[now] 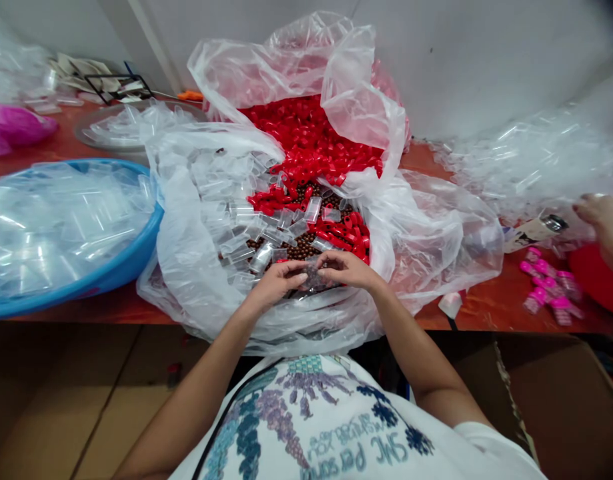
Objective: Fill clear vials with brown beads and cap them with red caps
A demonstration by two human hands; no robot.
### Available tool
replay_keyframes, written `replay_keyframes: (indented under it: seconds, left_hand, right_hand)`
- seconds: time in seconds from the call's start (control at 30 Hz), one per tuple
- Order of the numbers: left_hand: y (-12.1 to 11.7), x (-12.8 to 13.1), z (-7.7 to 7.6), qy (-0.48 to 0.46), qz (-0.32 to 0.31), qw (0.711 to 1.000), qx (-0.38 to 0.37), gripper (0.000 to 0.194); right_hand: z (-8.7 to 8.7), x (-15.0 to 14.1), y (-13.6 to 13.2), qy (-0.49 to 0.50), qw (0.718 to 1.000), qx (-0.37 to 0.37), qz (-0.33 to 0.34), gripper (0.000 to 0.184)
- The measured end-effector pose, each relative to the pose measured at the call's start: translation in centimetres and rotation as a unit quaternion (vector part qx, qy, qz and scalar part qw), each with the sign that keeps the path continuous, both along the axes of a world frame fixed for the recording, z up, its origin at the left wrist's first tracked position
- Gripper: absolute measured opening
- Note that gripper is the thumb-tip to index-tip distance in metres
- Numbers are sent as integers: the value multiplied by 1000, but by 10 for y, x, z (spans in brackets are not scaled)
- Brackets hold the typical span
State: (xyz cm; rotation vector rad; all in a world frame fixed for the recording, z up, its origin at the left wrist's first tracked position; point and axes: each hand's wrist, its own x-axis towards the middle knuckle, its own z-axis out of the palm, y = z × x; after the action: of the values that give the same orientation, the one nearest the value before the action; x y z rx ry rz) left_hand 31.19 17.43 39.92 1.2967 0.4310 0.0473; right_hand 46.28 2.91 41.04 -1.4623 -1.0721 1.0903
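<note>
My left hand (277,283) and my right hand (350,270) meet at the near side of an open plastic bag. Pinched between their fingertips is a small clear plastic container (313,275); its details are blurred. Just beyond the fingers lie brown beads (302,248), with loose clear plastic containers (261,257) over and beside them. Red plastic caps (353,237) are heaped to the right of the beads. The white translucent bag (181,233) spreads around all of this.
Behind stands another bag (356,100) full of red pieces (306,130). A blue basin (156,223) of clear plastic pieces is at left. At right are a pile of clear pieces (526,160), pink-capped containers (549,283) and another person's hand (606,220). An open cardboard box (561,393) sits below.
</note>
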Motion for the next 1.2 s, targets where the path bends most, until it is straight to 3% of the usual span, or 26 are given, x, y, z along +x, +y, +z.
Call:
replay_keyframes:
  seconds: [0.13, 0.2, 0.23, 0.33, 0.4, 0.47, 0.57, 0.63, 0.7, 0.77, 0.83, 0.9, 0.97, 1.2]
  left_hand:
    - [0, 0, -1, 1, 7, 1000, -3, 46]
    - [-1, 0, -1, -3, 11, 1000, -8, 45]
    - [-1, 0, 0, -7, 13, 1000, -12, 45]
    - [-2, -1, 2, -17, 23, 999, -25, 47]
    - [-4, 0, 2, -21, 30, 999, -34, 47]
    - [-5, 0, 3, -25, 34, 998, -44, 47]
    - [-7, 0, 5, -36, 46, 997, -56, 41]
    - [-8, -1, 7, -41, 56, 996, -59, 38]
    - [-9, -1, 9, -43, 64, 995, -57, 37]
    - [-11, -1, 10, -44, 68, 995, -50, 39]
    - [-13, 0, 11, -44, 72, 996, -43, 42]
    - [-15, 1, 10, -42, 76, 996, -37, 45]
    - [-18, 2, 9, -41, 79, 996, -28, 47]
    - [-23, 2, 7, -37, 80, 996, 11, 54]
  right_hand:
    - [-3, 6, -2, -50, 998, -23, -6, 25]
    - [-4, 13, -2, -146, 986, 5, -79, 25]
    - [-5, 17, -1, -216, 967, 21, -133, 25]
    - [-11, 28, 3, -418, 872, 4, -255, 24]
    - [-16, 32, 7, -499, 826, -44, -258, 28]
    - [-20, 34, 10, -533, 807, -79, -242, 28]
    - [-22, 32, 15, -505, 825, -83, -239, 21]
    - [-22, 28, 15, -418, 867, -47, -268, 19]
    - [-18, 21, 13, -264, 916, 11, -301, 19]
    - [-13, 13, 10, -79, 946, 54, -310, 24]
    - [-7, 4, 6, 71, 952, 68, -291, 31]
    - [-2, -4, 2, 150, 949, 73, -267, 35]
    - [1, -10, 0, 159, 950, 81, -256, 34]
    - [-4, -31, 3, 10, 955, 74, -287, 27]
